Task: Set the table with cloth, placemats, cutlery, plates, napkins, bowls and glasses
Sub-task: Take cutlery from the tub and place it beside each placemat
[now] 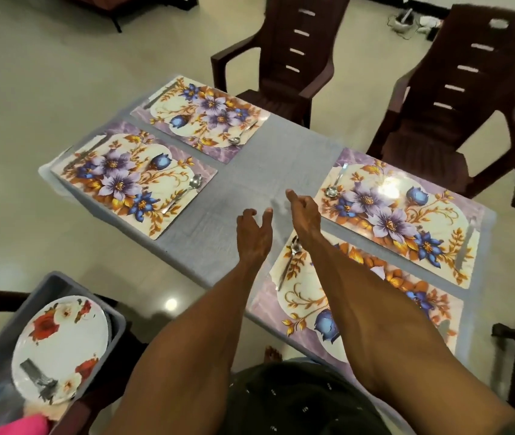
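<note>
Plate: white, printed with red flowers, lying flat on top of a grey tub that stands on a seat off the bench's near-left corner. It is judged the next item due, since cloth, four placemats and the cutlery are already laid. Something dark and grey rests on the plate's near rim; what it is cannot be told. The plate will likely be rigid, smooth and breakable, moderately light; judged best taken at opposite rims, thumb on top and fingers beneath, after the dark item is cleared off.

Placemats: flowered, two along the bench's left edge, two along its right edge. Each carries a spoon, e.g., and what looks like a second, blurred utensil at its outer end.

Left hand: held above the bare cloth at mid-bench, fingers loosely spread, holding nothing.

Right hand: just beside it, fingers relaxed and slightly curled, also holding nothing; its forearm crosses the near-right placemat.

Brown plastic chairs stand beyond the far corner.
</note>
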